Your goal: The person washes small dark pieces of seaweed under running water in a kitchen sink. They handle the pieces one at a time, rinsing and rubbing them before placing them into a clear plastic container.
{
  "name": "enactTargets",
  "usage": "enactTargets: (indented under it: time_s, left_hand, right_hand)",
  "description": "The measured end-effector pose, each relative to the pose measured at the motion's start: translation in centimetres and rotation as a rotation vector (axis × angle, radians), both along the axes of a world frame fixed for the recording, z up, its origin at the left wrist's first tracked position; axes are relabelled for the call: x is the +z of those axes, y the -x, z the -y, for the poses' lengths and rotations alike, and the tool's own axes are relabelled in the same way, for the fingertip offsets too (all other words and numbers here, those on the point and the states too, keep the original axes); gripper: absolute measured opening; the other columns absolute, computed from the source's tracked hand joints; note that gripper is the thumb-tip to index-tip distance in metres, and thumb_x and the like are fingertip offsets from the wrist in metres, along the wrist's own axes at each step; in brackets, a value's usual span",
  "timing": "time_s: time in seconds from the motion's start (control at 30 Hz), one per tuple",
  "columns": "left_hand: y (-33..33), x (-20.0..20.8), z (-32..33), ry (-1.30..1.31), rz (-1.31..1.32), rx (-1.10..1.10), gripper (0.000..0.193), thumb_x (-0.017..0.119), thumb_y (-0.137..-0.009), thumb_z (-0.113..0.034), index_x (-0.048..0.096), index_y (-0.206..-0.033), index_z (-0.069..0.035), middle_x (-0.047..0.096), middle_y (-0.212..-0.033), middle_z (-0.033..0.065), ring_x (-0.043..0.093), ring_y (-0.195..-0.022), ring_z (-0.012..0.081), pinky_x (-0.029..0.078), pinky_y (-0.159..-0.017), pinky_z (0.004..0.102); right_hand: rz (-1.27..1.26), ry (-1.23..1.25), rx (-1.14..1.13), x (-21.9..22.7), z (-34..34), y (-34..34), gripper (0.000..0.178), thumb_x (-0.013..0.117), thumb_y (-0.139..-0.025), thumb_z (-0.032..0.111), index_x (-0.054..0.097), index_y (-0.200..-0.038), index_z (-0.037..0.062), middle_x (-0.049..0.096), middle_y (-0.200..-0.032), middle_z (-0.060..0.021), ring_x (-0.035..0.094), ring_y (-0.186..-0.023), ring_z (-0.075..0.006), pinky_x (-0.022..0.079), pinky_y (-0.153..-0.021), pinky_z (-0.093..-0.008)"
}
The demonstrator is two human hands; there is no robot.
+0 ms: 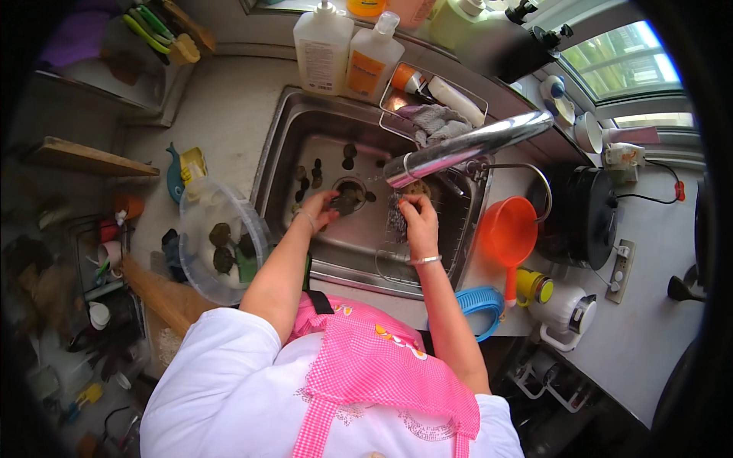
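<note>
Both my hands are inside the metal sink (267, 187). My left hand (317, 211) curls its fingers on a dark rounded lump (348, 201), close over the drain. My right hand (420, 227) is pinched closed below the faucet (412, 164). A bit of orange shows at its fingertips, and a dark, speckled patch (396, 220) lies beside them; what it holds is unclear. Several dark, stone-like lumps (349, 157) lie on the sink floor. More such lumps (221, 248) sit in the clear plastic tub (262, 243) to the left.
A wire rack (486, 107) with cloths and bottles hangs at the sink's back right corner. Tall bottles (324, 49) stand behind the sink. On the right are a red ladle (508, 229), a blue basket (481, 301) and a black pot (584, 217). A wooden board (99, 155) juts in at left.
</note>
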State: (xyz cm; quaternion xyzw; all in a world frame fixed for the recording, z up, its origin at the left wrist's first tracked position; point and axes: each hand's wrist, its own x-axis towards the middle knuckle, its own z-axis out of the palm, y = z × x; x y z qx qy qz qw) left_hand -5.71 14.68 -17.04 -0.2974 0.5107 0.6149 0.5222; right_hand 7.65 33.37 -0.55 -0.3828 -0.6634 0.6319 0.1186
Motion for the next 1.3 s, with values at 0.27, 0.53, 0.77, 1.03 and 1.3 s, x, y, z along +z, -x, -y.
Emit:
enactTargets:
  time_s: [0.27, 0.53, 0.77, 1.03, 1.3]
  left_hand:
    - [-0.2, 2.0, -4.8, 0.155, -0.391, -0.23, 0.028, 0.052, -0.087, -0.01, 0.062, -0.113, -0.008, 0.06, -0.093, 0.0074, 0.061, -0.074, 0.0186, 0.053, -0.059, 0.0326]
    - [-2.1, -3.4, -3.4, 0.452, -0.973, -0.884, 0.044, 0.056, -0.082, -0.007, 0.055, -0.126, -0.01, 0.049, -0.13, 0.0183, 0.046, -0.122, 0.0391, 0.039, -0.103, 0.047]
    - [-2.4, -19.6, -5.2, 0.256, -1.139, -0.975, 0.058, 0.06, -0.081, -0.008, 0.042, -0.136, -0.015, 0.045, -0.136, 0.019, 0.045, -0.124, 0.0394, 0.04, -0.103, 0.0429]
    - [-1.1, -7.8, -7.4, 0.463, -1.156, -1.389, 0.055, 0.053, -0.081, 0.004, 0.044, -0.131, -0.016, 0.047, -0.13, 0.0239, 0.048, -0.116, 0.0459, 0.044, -0.097, 0.048]
    - [-0.8, -6.3, -5.8, 0.535, -0.986, -1.108, 0.052, 0.061, -0.081, -0.01, 0.049, -0.131, -0.004, 0.061, -0.119, 0.0221, 0.056, -0.112, 0.0386, 0.046, -0.095, 0.0402]
  right_hand:
    - [-0.016, -0.107, 0.012, -2.1, 0.2, 3.7, 0.02, 0.064, -0.085, 0.014, 0.064, -0.097, -0.0017, 0.063, -0.086, -0.0033, 0.054, -0.081, -0.0101, 0.043, -0.076, -0.0249]
    - [0.007, 0.075, -0.04, -0.9, 1.4, -3.1, 0.015, 0.062, -0.089, 0.011, 0.061, -0.097, -0.0005, 0.059, -0.088, -0.0012, 0.052, -0.082, -0.0087, 0.043, -0.074, -0.0233]
    - [0.088, 0.115, -0.004, -0.4, 3.4, -6.7, 0.017, 0.062, -0.087, 0.012, 0.061, -0.099, -0.0004, 0.063, -0.087, -0.0031, 0.056, -0.082, -0.0097, 0.045, -0.075, -0.0241]
    - [0.15, 0.116, -0.066, -2.3, 2.7, -11.0, 0.012, 0.06, -0.089, 0.006, 0.059, -0.099, -0.0005, 0.058, -0.089, 0.0005, 0.051, -0.082, -0.0059, 0.042, -0.074, -0.0202]
    - [0.117, 0.05, -0.052, -1.7, 1.5, -10.9, 0.016, 0.063, -0.086, 0.012, 0.062, -0.097, -0.0008, 0.063, -0.084, -0.004, 0.055, -0.08, -0.01, 0.045, -0.073, -0.0243]
